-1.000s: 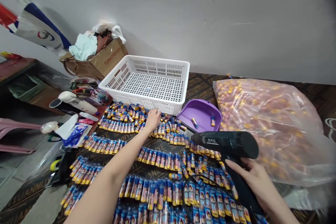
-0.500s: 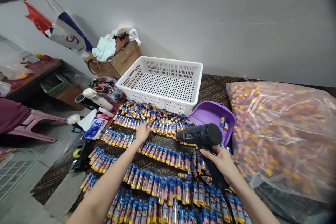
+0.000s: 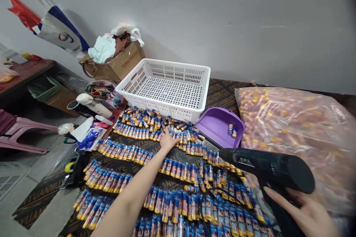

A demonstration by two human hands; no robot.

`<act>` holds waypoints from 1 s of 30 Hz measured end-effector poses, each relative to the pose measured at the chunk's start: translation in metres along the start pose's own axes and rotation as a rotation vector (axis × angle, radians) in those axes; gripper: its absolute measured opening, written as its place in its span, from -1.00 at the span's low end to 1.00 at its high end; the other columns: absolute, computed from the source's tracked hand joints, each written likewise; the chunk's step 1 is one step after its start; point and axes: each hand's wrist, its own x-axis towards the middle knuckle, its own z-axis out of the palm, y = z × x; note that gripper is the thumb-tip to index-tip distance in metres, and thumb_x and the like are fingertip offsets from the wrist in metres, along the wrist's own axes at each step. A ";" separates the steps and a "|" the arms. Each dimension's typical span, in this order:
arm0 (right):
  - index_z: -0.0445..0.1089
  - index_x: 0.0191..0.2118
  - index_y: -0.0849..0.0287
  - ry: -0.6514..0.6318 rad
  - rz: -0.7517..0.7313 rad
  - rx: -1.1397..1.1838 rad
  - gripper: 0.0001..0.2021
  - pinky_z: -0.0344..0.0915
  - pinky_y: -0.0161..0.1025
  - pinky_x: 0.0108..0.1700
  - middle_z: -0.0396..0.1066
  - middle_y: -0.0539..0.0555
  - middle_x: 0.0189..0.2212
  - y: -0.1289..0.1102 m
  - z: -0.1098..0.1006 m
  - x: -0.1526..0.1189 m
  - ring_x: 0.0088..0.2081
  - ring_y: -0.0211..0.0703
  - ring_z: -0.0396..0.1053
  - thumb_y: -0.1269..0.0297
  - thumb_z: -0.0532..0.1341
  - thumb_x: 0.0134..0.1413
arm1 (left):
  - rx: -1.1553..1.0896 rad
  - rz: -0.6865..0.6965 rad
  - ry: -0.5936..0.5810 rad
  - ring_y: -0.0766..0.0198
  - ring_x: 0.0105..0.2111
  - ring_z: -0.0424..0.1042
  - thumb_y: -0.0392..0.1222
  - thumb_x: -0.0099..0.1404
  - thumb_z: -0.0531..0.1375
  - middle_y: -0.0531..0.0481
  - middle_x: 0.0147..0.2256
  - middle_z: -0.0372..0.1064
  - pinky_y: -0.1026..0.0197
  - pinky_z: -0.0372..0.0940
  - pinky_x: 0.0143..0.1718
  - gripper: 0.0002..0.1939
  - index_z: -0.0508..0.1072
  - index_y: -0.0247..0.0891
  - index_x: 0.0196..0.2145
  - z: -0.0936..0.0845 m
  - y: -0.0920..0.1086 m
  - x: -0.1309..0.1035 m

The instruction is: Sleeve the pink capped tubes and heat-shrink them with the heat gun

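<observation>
My left hand [image 3: 168,140] reaches into the back row of small tubes [image 3: 130,132] with its fingers spread, the fingertips on or just over them; exact contact is hard to make out. The tubes are blue, pink and yellow, look wrapped in clear film, and lie side by side in several curved rows. My right hand [image 3: 302,207] is wrapped around the handle of a black hair dryer [image 3: 267,164] at the right front. Its nozzle points left over the right ends of the rows. A black cord [image 3: 202,207] crosses the front tubes.
A white plastic basket [image 3: 164,109] stands behind the rows. Right of it, a purple dustpan-like tray [image 3: 214,118] holds two tubes. A big clear bag [image 3: 294,126] of pink-yellow pieces fills the right. Bottles [image 3: 94,105], a cardboard box [image 3: 125,61] and a pink stool [image 3: 25,133] are at left.
My left hand has shifted right along the back row and its fingers have spread. The hair dryer in my right hand has moved right and nearer to me, away from the purple tray.
</observation>
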 end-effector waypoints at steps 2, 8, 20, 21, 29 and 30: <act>0.48 -0.59 -0.06 0.100 0.003 0.018 -0.72 0.48 -0.02 -0.21 0.55 0.10 -0.31 0.007 -0.011 -0.002 -0.16 0.28 0.44 -0.03 0.37 -0.60 | -0.089 0.005 -0.022 -0.16 -0.04 0.33 0.13 -0.08 0.30 -0.43 0.03 0.13 -0.01 0.19 -0.10 0.02 -0.07 -0.28 0.21 0.012 0.015 0.000; 0.48 -0.30 0.14 -0.028 -0.003 0.076 -0.52 0.46 -0.04 -0.20 0.54 0.13 -0.24 0.004 0.010 0.008 -0.18 0.21 0.46 -0.04 0.36 -0.42 | -0.370 0.061 -0.054 -0.10 0.09 0.21 -0.16 -0.06 0.35 -0.49 0.14 0.05 0.05 0.13 0.02 -0.06 -0.02 -0.36 0.19 0.023 0.059 0.017; 0.46 -0.21 0.33 -0.315 -0.403 0.042 -0.52 0.34 -0.12 -0.15 0.49 0.21 -0.16 -0.051 0.123 0.044 -0.15 0.10 0.42 0.03 0.34 -0.22 | -0.411 0.131 0.141 0.12 -0.16 0.39 -0.13 0.09 0.15 -0.14 -0.18 0.46 0.11 0.23 -0.06 -0.67 0.45 -0.30 -0.19 -0.104 -0.065 0.024; 0.46 -0.20 0.33 -0.320 -0.433 0.034 -0.52 0.33 -0.11 -0.12 0.49 0.21 -0.16 -0.054 0.128 0.045 -0.14 0.11 0.42 0.04 0.33 -0.21 | -0.409 0.115 0.170 0.11 -0.18 0.40 -0.11 0.08 0.14 -0.15 -0.20 0.46 0.09 0.23 -0.07 -0.66 0.46 -0.30 -0.19 -0.116 -0.086 0.016; 0.45 -0.25 0.34 -0.490 -0.454 -0.026 -0.57 0.31 -0.16 -0.30 0.52 0.18 -0.32 -0.087 0.175 0.041 -0.35 -0.01 0.42 0.06 0.31 -0.21 | -0.520 -0.029 0.317 0.09 -0.25 0.44 0.10 -0.05 0.18 -0.16 -0.29 0.48 0.05 0.29 -0.11 -0.50 0.45 -0.36 -0.26 -0.161 -0.208 -0.044; 0.45 -0.27 0.34 -0.525 -0.462 -0.034 -0.58 0.30 -0.18 -0.34 0.52 0.15 -0.37 -0.092 0.184 0.040 -0.39 -0.05 0.41 0.07 0.31 -0.20 | -0.548 -0.048 0.315 0.09 -0.26 0.44 0.11 -0.06 0.19 -0.16 -0.30 0.48 0.06 0.29 -0.11 -0.49 0.45 -0.36 -0.27 -0.162 -0.214 -0.050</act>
